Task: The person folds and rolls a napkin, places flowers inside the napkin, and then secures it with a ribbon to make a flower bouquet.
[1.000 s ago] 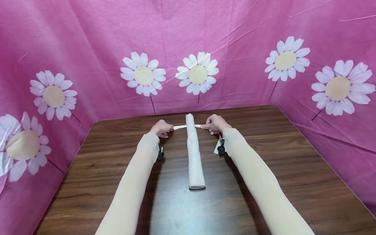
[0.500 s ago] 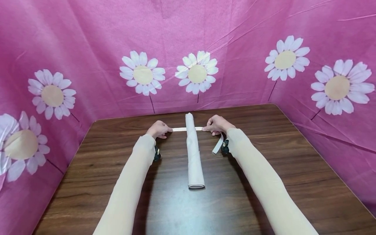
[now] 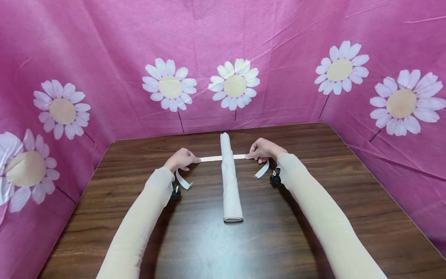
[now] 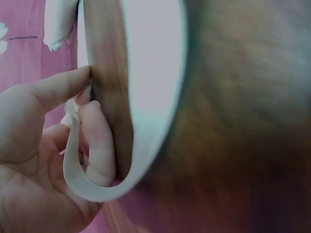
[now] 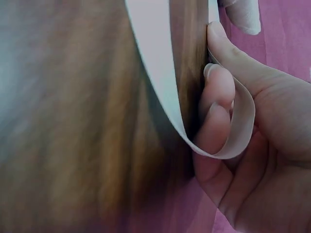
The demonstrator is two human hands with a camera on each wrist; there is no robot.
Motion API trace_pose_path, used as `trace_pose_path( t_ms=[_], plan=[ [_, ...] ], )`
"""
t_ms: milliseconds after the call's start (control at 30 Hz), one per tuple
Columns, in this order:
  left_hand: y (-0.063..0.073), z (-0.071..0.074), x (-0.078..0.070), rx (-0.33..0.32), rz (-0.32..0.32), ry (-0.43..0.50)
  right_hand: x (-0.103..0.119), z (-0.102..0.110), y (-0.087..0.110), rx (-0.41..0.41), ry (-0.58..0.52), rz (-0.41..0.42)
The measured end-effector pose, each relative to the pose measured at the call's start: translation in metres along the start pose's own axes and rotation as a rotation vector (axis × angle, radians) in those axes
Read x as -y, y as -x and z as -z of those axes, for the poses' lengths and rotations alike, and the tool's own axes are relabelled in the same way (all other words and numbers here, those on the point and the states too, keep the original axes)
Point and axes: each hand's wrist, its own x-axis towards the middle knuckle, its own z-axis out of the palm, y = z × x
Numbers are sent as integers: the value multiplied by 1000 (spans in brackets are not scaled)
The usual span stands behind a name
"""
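Observation:
A white rolled cloth lies lengthwise on the brown wooden table. A flat white strap crosses beneath its far part and shows on both sides. My left hand pinches the strap left of the roll, and a loose end hangs below that hand. To the right, my right hand pinches the strap between thumb and fingers, its free end curling down to the table. Both wrist views show the strap looping past the fingers, blurred close to the camera. The strap under the roll is hidden.
A pink curtain printed with large white daisies surrounds the table at the back and sides. The table's far edge lies a little beyond the hands. Dark wrist-worn devices sit under the cuffs.
Both hands have moved apart and slightly nearer along the strap, so more of it shows on each side. The loose left end has come into view. The roll stays in place.

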Motion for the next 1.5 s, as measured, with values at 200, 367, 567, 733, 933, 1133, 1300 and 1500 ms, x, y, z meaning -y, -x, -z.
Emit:
trace_pose_path(
  t_ms=[200, 367, 567, 733, 933, 1133, 1300, 1500],
  plan=[
    [15, 1, 13, 35, -54, -63, -4, -2, 13, 29, 28, 25],
    [25, 3, 20, 38, -89, -92, -7, -2, 23, 49, 50, 47],
    [40, 7, 29, 84, -87, -106, -14, -3, 35, 86, 63, 61],
    [57, 11, 41, 114, -89, -77, -28, 0, 50, 104, 58, 53],
    [74, 24, 56, 69, -59, -43, -46, 14, 69, 117, 60, 78],
    [84, 39, 74, 58, -61, 48, -67, 32, 94, 126, 50, 60],
    [92, 49, 86, 27, -36, 129, -78, 40, 106, 112, 17, 31],
    [97, 53, 93, -11, -18, 165, -81, 46, 111, 122, 6, 23]
  ],
)
